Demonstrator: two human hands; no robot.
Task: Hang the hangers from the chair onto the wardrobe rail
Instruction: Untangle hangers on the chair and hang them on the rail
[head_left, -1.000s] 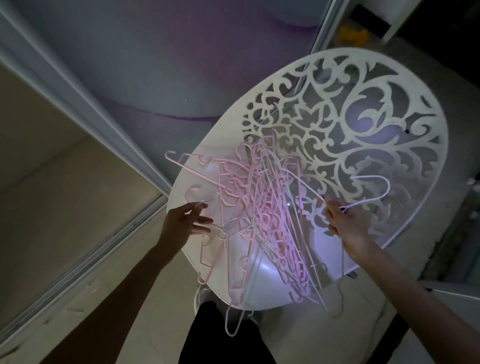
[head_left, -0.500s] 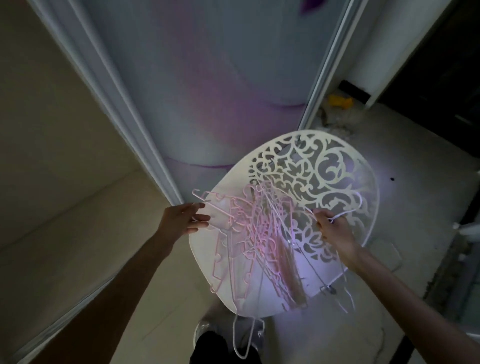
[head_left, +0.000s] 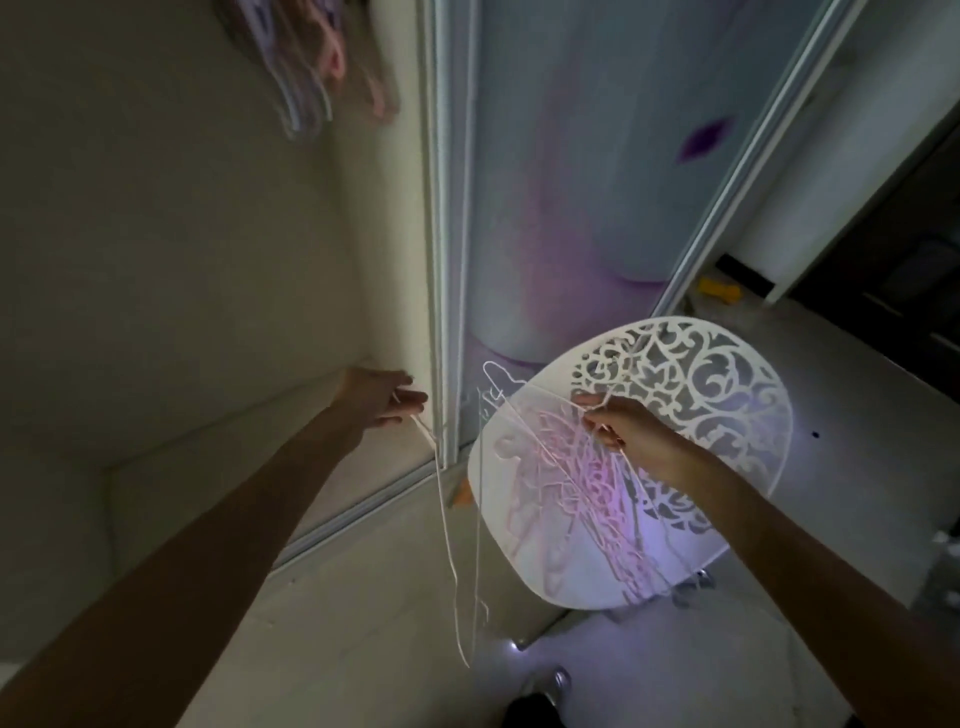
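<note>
Pinching thin pale hanger (head_left: 445, 499), left hand (head_left: 375, 397) fingers; right hand (head_left: 621, 422) gripping pink tangled hangers (head_left: 576, 493) on chair (head_left: 727, 415)

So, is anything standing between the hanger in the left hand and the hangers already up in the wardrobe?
Nothing visible does. The left hand holds a pale hanger inside the open wardrobe, and only bare wall lies below the hung hangers. The rail itself is out of view.

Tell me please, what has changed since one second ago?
The left hand, open beside the pile before, now grips a pale hanger and has drawn it left, off the chair, so it dangles. The view has tilted up; blurred hangers appear at the top. The right hand keeps gripping a hanger at the pink pile, which stays on the seat.
</note>
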